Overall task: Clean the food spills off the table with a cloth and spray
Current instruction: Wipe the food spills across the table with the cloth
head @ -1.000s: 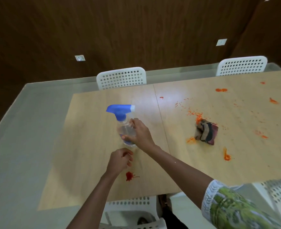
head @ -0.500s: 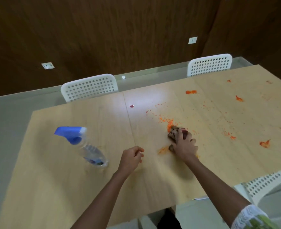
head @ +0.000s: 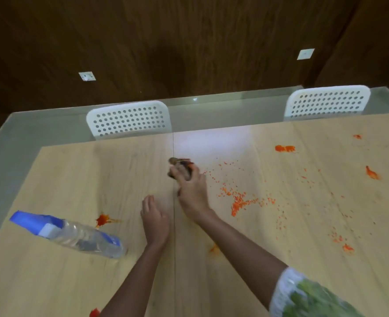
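Showing two hands (head: 177, 207), one cloth (head: 180, 168), one bottle (head: 74, 236)

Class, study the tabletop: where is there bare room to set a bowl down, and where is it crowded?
Bare: the far-left table, between the left chair and the spray bottle; also the near strip between both forearms. Crowded: right of the right hand gripping the cloth, orange spills scatter widely.

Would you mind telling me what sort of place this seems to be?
Probably a dining or meeting room: a long pale wooden table, white perforated plastic chairs along its far side, and dark wood-panelled walls.
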